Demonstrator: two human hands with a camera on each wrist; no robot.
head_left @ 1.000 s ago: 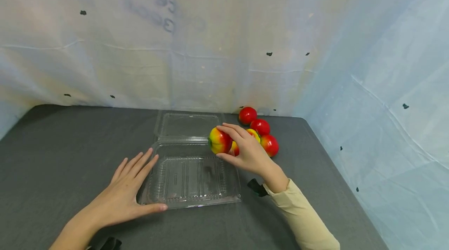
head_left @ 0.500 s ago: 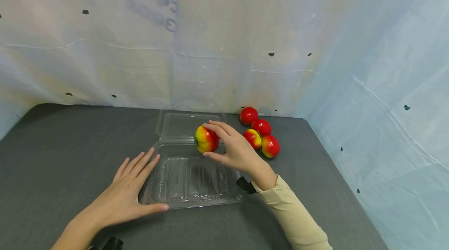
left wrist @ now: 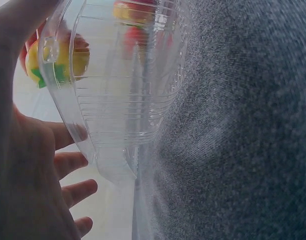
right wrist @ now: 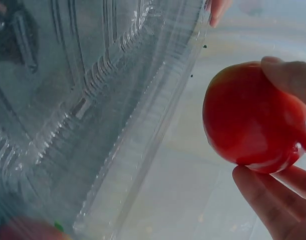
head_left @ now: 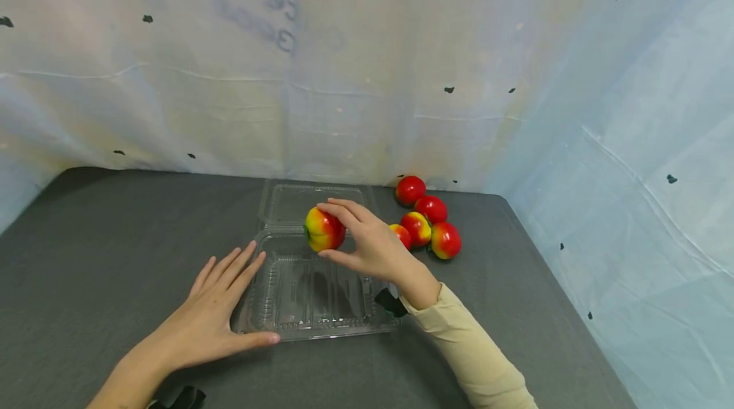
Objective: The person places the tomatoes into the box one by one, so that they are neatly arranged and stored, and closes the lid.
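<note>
My right hand (head_left: 375, 243) holds a red-and-yellow fruit (head_left: 323, 229) with a green stem end, its thumb below and fingers over the top. The fruit hangs above the back part of a clear plastic clamshell box (head_left: 321, 335), whose lid (head_left: 312, 205) lies folded back behind the base. In the right wrist view the fruit's glossy red side (right wrist: 252, 117) shows between thumb and fingers. My left hand (head_left: 209, 310) is spread at the box's left side, thumb by the front corner. In the left wrist view its fingertips are at the box's clear rim (left wrist: 60, 100).
Several more red and red-yellow fruits (head_left: 431, 209) cluster on the grey tabletop (head_left: 143, 230) to the right of the box; one (head_left: 400, 236) is partly hidden by my right hand. A pale plastic sheet (head_left: 344, 78) hangs along the back and right side.
My right hand has carried the fruit leftward from beside the cluster to over the box. The left hand has stayed in place at the box.
</note>
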